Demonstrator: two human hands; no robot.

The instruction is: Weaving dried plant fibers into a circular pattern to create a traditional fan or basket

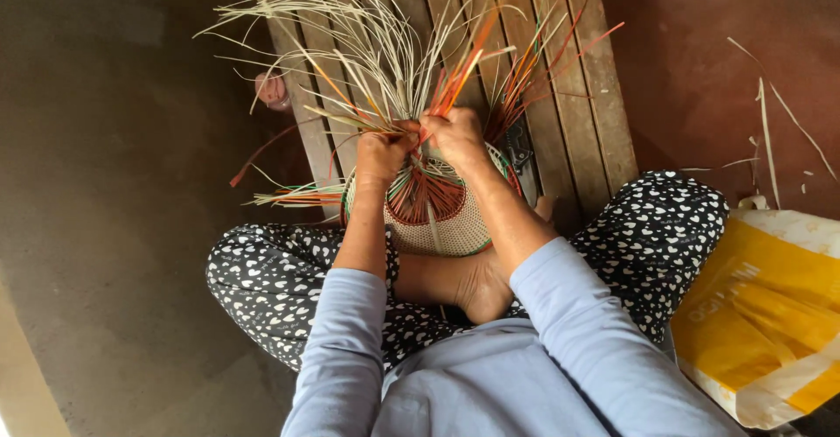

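Note:
A partly woven round basket [437, 223] rests against my crossed legs, its pale woven base facing me with an orange ring and a green rim. Long loose strips of pale straw [367, 52] and orange straw [525, 61] fan upward from it. My left hand [382, 150] is closed on strips at the basket's upper left edge. My right hand [455, 135] pinches orange and pale strips just beside it, at the top. The two hands nearly touch.
A slatted wooden board [577, 113] lies under and behind the basket. A dark tool [522, 161] lies on it by my right wrist. A yellow and white sack [770, 314] sits at the right. Loose straw bits [770, 131] lie on the reddish floor.

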